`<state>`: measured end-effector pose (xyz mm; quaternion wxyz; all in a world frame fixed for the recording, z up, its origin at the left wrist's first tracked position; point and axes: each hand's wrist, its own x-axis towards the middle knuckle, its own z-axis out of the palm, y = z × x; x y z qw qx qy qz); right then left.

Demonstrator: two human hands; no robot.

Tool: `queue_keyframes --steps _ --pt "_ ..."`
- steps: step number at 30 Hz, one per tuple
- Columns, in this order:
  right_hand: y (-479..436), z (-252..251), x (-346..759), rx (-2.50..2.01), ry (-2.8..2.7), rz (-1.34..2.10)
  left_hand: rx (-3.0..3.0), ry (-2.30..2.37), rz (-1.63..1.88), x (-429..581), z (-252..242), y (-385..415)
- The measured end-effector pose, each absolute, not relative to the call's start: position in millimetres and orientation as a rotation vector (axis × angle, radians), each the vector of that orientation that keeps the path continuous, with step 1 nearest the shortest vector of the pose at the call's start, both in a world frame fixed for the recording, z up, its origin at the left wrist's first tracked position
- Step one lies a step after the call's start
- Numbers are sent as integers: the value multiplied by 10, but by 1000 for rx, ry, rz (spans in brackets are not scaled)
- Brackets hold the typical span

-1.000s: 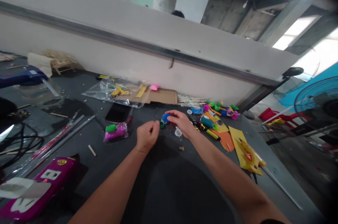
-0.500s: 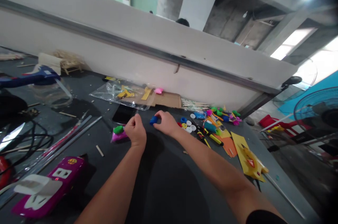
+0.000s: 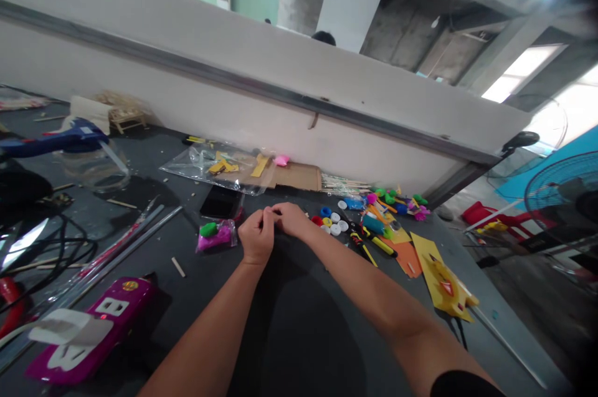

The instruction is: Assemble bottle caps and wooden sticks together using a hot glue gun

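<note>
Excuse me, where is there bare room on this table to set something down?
Bare table lies between the magenta box and your left forearm, and between your forearms. It is crowded right of your right hand, among bottle caps and markers.

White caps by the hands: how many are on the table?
4 white caps: one rear, one left, one right, one front, all right of the right hand; others may be hidden.

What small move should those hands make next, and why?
Probably ease the left hand and right hand slightly apart: their fingers meet and hide whatever lies between them, so a look would settle the next step. The bottle caps lie close by on the right if needed.
</note>
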<state>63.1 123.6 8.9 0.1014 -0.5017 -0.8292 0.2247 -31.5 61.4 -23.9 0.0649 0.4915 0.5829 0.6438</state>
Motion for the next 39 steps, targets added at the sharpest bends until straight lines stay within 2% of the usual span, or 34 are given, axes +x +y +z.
queue_keyframes --steps 6,11,15,20,23,26,29,39 --pt "1255 97 612 -1680 -2502 470 1558 1767 1906 -313 -266 622" --pt "1322 147 736 -1580 -2356 390 1564 1770 1861 -308 -253 609" --pt "1411 350 1229 -1524 -2101 350 1609 1795 1824 -311 -252 604" --pt "1399 401 1998 -1664 -2050 93 1883 1722 1697 -244 -253 606" --pt "1313 251 2226 -1596 -2183 52 2179 1497 1487 -90 -240 536" --pt "1233 100 2282 -1569 -2272 95 2431 1214 1021 88 -241 450" --pt "1187 29 2281 -1596 -2316 125 2505 1162 691 189 -258 427" --pt "1394 60 2134 -1525 -2441 113 2466 1264 544 195 -268 518"
